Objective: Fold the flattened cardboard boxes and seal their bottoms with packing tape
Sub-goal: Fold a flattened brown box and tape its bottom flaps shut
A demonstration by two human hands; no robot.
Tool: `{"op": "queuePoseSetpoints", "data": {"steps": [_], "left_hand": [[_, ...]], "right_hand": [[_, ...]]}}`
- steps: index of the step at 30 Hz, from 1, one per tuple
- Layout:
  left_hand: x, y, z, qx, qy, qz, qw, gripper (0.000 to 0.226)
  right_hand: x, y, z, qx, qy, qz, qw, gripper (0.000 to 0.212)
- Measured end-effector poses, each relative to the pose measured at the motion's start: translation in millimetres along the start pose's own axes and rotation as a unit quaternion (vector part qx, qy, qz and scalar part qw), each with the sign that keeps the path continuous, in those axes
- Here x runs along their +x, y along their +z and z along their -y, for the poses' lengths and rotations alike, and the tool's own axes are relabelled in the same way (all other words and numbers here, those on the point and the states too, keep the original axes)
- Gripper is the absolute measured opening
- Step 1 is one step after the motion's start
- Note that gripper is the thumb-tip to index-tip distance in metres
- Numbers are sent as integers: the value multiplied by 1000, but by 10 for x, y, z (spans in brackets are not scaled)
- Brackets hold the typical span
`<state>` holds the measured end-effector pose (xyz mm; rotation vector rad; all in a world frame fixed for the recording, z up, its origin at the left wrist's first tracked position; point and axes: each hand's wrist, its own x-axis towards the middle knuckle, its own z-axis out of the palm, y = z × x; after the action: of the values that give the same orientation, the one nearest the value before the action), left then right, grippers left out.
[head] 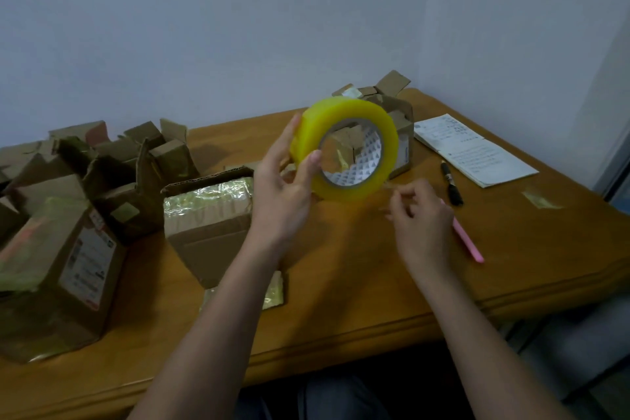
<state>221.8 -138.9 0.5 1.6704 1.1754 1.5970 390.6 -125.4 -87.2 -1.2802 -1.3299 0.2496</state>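
My left hand [286, 187] holds a yellow roll of packing tape [388, 133] upright above the wooden table [375, 283], thumb on its near rim and fingers behind. My right hand [421, 215], just below and right of the roll, pinches what looks like the loose tape end with curled fingers. A cardboard box [208, 232] stands on the table left of my left forearm, its upper face covered in shiny tape. Another small folded box [402, 112] stands behind the roll, flaps up.
Several taped and open cardboard boxes [68, 232] crowd the table's left side. A paper booklet [477, 150], a dark pen [451, 182] and a pink pen [468, 242] lie at the right. The wall runs close behind.
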Motion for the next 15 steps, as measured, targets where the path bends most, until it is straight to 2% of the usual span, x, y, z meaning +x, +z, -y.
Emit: {"op": "queuePoseSetpoints", "data": {"steps": [1, 3, 7, 13, 15], "left_hand": [[41, -55, -49, -9, -8, -11, 1000, 54], [116, -200, -162, -26, -16, -34, 999, 55], [174, -522, -323, -4, 2, -53, 999, 54], [129, -933, -462, 20, 19, -69, 997, 62], [126, -1081, -470, 20, 22, -82, 996, 60]], "right_hand": [[60, 2, 77, 8, -25, -3, 1000, 3], [166, 38, 216, 27, -50, 0, 998, 11], [245, 134, 437, 37, -53, 20, 998, 15], [170, 276, 615, 7, -114, 70, 991, 50], [168, 309, 673, 59, -98, 90, 989, 43]]}}
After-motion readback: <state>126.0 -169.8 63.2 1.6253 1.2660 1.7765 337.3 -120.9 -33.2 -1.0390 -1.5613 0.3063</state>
